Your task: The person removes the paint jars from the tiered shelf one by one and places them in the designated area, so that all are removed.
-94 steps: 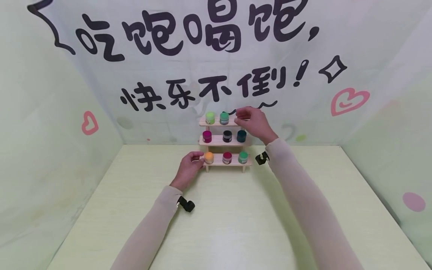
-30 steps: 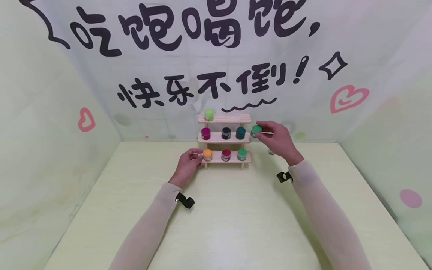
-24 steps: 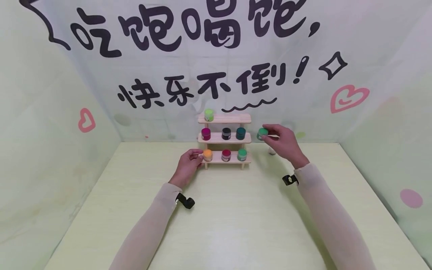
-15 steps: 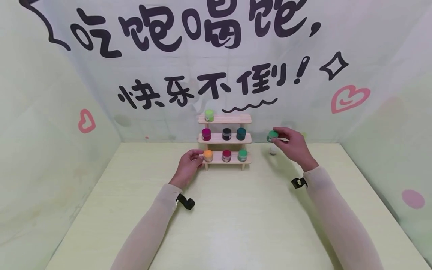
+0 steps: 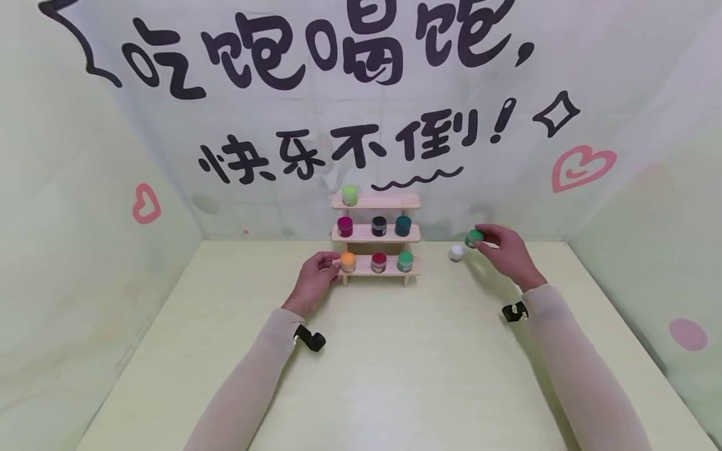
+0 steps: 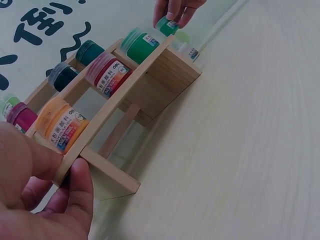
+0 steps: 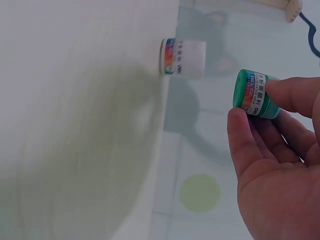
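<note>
A wooden three-tier stand (image 5: 389,201) stands against the back wall. My left hand (image 5: 313,282) pinches the left end of its lowest shelf (image 6: 112,97), thumb on one side and fingers under it, beside an orange paint jar (image 6: 62,125). To the right of the stand, my right hand (image 5: 510,255) holds a green paint jar (image 7: 256,94) up between thumb and fingers, above the table. Close by it, a white paint jar (image 5: 456,253) stands on the table near the wall.
On the top shelf sits a light green jar (image 5: 350,195). The middle shelf bears magenta (image 5: 345,227), black (image 5: 379,226) and teal (image 5: 403,226) jars. Red (image 5: 379,262) and green (image 5: 405,261) jars share the bottom shelf with the orange one. Printed cloth walls (image 5: 271,213) enclose the table.
My right hand has taken the green jar off the top shelf and carried it right and downward. The white jar, earlier hidden behind that hand, now shows. My left hand stays at the stand.
</note>
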A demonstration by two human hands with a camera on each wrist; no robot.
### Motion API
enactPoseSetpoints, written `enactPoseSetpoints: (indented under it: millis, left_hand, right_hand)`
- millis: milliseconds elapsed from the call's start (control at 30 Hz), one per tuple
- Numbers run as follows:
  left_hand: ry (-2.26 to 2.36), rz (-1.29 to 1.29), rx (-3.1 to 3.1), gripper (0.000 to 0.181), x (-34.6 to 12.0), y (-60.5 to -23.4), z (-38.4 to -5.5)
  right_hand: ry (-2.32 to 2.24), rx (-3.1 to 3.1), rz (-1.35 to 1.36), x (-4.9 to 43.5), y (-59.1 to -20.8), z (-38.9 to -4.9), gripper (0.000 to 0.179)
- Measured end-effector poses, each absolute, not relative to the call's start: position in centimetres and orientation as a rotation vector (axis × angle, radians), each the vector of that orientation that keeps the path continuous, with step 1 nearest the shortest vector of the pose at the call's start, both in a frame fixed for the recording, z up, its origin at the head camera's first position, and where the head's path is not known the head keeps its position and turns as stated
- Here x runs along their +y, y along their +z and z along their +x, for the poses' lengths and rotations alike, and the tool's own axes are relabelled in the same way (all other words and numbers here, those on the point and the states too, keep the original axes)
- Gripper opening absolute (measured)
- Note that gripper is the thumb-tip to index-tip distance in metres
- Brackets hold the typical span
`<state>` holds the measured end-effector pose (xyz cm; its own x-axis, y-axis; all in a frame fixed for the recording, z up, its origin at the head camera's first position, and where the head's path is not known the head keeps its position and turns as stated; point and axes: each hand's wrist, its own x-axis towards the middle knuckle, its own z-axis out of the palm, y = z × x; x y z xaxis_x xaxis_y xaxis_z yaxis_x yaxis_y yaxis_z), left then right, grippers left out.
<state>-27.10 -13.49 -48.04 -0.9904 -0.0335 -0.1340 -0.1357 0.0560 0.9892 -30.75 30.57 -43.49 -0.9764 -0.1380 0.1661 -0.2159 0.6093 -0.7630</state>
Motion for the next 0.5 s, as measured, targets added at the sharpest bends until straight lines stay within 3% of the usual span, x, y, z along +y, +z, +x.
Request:
enactPoseSetpoints:
  millis: [500]
  left_hand:
    - [2.088, -0.178, 2.224, 0.029, -13.5, -47.9, -27.3]
  right_hand:
    - [1.234, -2.941, 0.228, 33.4, -45.0, -31.2, 0.051]
